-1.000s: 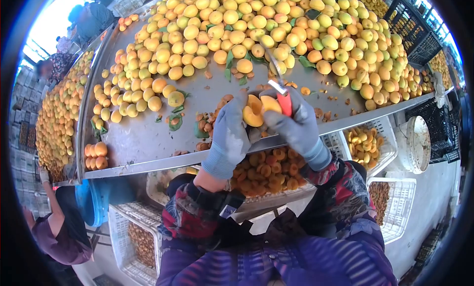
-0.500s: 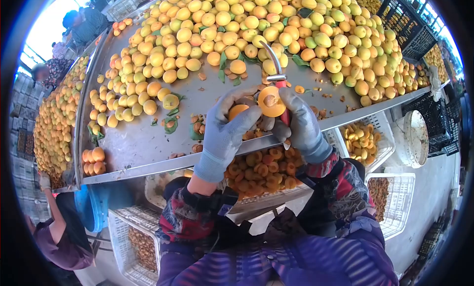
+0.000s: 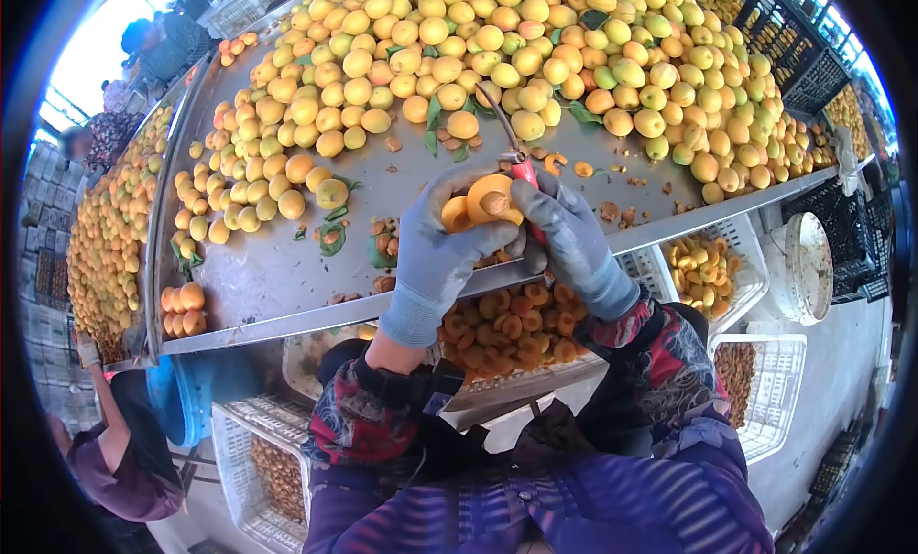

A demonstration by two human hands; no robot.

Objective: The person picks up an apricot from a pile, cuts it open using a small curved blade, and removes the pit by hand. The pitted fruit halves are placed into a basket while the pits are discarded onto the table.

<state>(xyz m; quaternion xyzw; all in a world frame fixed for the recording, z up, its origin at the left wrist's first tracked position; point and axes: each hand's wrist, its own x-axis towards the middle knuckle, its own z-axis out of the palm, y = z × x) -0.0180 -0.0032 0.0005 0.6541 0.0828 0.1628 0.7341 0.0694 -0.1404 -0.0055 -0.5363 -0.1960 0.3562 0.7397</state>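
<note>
My left hand (image 3: 435, 253), in a grey glove, is closed round apricot halves (image 3: 490, 200); the cut side of one faces up and shows its pit. My right hand (image 3: 566, 229), gloved too, grips a red-handled tool (image 3: 525, 174) with a thin curved metal end that points up and away. Both hands are close together over the near edge of the metal table (image 3: 277, 310). A large heap of whole apricots (image 3: 382, 66) lies beyond them. Below the hands, a crate holds many apricot halves (image 3: 512, 334).
White crates (image 3: 779, 391) stand at the lower right and lower left, beside a white bucket (image 3: 808, 267) and a blue bucket (image 3: 182, 401). Black crates (image 3: 794, 52) are at the right. Another person's arm (image 3: 110, 411) reaches a second apricot pile (image 3: 115, 238) at the left.
The apricot half with the pit has shifted left, into my left hand. My right hand and the tool have tilted and moved slightly left.
</note>
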